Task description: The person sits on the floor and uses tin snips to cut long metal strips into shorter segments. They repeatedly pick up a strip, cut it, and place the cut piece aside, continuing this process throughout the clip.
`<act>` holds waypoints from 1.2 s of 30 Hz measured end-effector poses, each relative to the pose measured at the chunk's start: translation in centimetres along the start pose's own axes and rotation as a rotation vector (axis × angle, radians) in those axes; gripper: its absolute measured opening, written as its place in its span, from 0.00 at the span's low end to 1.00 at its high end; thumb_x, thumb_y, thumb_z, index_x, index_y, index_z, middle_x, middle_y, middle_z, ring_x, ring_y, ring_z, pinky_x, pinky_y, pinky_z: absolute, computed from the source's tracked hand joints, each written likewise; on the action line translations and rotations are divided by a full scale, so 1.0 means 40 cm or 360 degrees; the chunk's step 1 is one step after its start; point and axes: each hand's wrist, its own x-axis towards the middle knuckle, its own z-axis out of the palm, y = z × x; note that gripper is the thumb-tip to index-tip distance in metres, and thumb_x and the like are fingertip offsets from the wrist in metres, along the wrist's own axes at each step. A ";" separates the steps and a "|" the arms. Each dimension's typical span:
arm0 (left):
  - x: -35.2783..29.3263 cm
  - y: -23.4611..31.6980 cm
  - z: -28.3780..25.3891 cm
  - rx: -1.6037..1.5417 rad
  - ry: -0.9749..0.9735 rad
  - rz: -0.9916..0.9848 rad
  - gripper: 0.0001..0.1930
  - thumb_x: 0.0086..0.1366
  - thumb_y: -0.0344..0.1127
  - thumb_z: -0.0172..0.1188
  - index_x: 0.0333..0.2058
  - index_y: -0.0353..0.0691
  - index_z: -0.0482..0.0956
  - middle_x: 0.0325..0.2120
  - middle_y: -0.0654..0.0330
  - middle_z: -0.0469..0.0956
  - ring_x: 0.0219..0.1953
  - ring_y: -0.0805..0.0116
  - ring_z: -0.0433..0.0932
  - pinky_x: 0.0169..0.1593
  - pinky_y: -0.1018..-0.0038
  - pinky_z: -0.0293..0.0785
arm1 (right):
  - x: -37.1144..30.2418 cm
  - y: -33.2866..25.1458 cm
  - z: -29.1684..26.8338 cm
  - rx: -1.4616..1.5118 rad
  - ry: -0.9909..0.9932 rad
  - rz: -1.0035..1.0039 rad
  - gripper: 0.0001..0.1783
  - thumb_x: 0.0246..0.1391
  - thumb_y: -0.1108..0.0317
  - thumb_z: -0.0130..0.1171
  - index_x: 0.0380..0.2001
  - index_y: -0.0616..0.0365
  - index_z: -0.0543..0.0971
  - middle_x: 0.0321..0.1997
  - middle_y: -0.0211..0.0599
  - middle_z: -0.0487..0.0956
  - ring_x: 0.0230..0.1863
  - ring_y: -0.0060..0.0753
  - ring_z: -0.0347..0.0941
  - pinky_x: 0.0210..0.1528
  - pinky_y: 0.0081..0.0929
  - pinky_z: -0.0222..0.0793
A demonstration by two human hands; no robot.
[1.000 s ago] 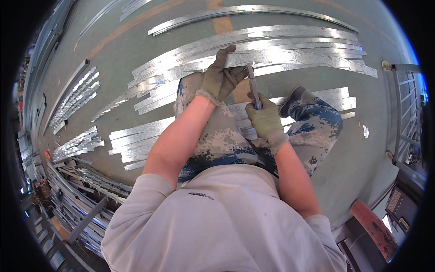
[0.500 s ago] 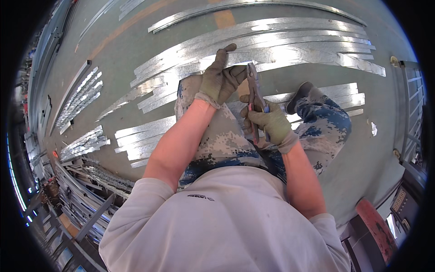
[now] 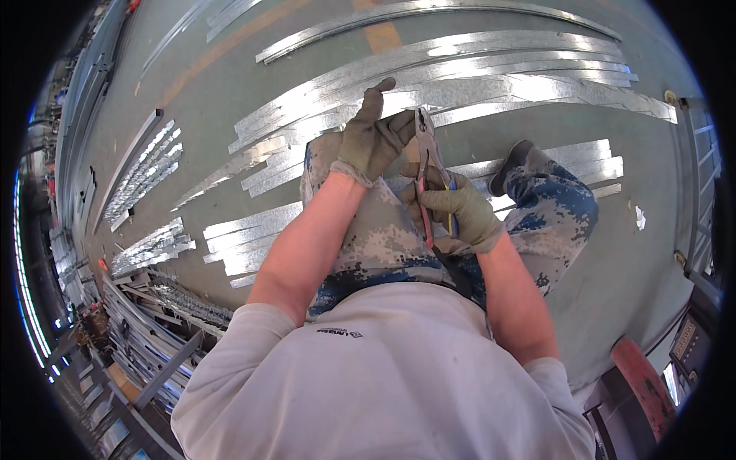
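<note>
My gloved right hand [image 3: 461, 211] is wrapped round the handles of a pair of pliers [image 3: 426, 146], one red and one blue and yellow. The jaws point away from me, beside the fingertips of my gloved left hand [image 3: 372, 139]. One digit of the left hand stretches forward; its other fingers are bent and pressed together next to the jaws. What they pinch, if anything, is too small to make out. Both hands are above my camouflage trousers [image 3: 360, 230]. Long shiny metal strips [image 3: 529, 88] spread across the floor just beyond.
Shorter metal strips [image 3: 249, 238] lie to the left, near bundled metal profiles [image 3: 146, 180]. A long metal profile [image 3: 437, 9] lies at the far side. A rack of metal lengths [image 3: 146, 345] stands at lower left. At right are a wheeled metal frame [image 3: 699, 184] and a red cylinder [image 3: 642, 387].
The view has shifted slightly, and the far end of one long strip reaches further right. The pliers have turned a little in my right hand. My left hand stays nearly still.
</note>
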 end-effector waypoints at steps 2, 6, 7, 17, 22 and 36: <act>0.001 0.000 0.003 -0.0067 -0.0031 -0.0005 0.25 0.86 0.52 0.51 0.71 0.45 0.68 0.52 0.38 0.86 0.53 0.48 0.90 0.62 0.53 0.89 | -0.005 0.001 -0.001 -0.0146 0.0073 0.0004 0.31 0.65 0.70 0.72 0.69 0.61 0.77 0.54 0.40 0.88 0.46 0.35 0.87 0.49 0.34 0.85; 0.000 -0.006 0.018 -0.0046 0.0084 0.0039 0.24 0.86 0.52 0.51 0.71 0.45 0.69 0.56 0.39 0.84 0.57 0.44 0.88 0.66 0.49 0.87 | -0.040 0.010 0.011 -0.0279 0.0174 -0.0050 0.32 0.67 0.70 0.71 0.72 0.61 0.75 0.61 0.43 0.87 0.53 0.38 0.88 0.55 0.38 0.86; -0.003 -0.008 0.018 -0.0040 0.0091 0.0056 0.24 0.86 0.51 0.51 0.70 0.45 0.71 0.58 0.42 0.84 0.59 0.43 0.87 0.67 0.48 0.86 | -0.053 0.004 0.024 -0.0239 0.0186 -0.0054 0.30 0.67 0.71 0.71 0.70 0.61 0.77 0.61 0.42 0.87 0.55 0.37 0.88 0.56 0.38 0.86; -0.001 -0.004 0.002 -0.0090 -0.0026 0.0024 0.21 0.87 0.50 0.50 0.68 0.45 0.74 0.63 0.42 0.82 0.61 0.38 0.86 0.70 0.44 0.83 | -0.060 -0.012 0.027 0.0370 -0.0315 -0.0039 0.37 0.68 0.70 0.66 0.76 0.63 0.69 0.68 0.55 0.83 0.60 0.57 0.86 0.57 0.56 0.88; -0.010 0.000 0.019 -0.0052 0.0010 0.0061 0.23 0.85 0.52 0.53 0.68 0.45 0.72 0.59 0.40 0.84 0.59 0.40 0.87 0.70 0.46 0.84 | -0.038 0.018 0.011 0.0540 -0.0420 -0.0030 0.41 0.65 0.69 0.69 0.78 0.65 0.66 0.69 0.61 0.81 0.61 0.63 0.85 0.57 0.63 0.88; -0.020 0.002 0.040 -0.0044 0.0064 0.0100 0.24 0.85 0.54 0.53 0.69 0.46 0.71 0.60 0.42 0.83 0.59 0.41 0.87 0.69 0.44 0.84 | -0.027 0.020 0.000 0.0696 -0.0630 0.0037 0.44 0.61 0.69 0.72 0.77 0.67 0.66 0.69 0.64 0.80 0.61 0.67 0.85 0.56 0.64 0.89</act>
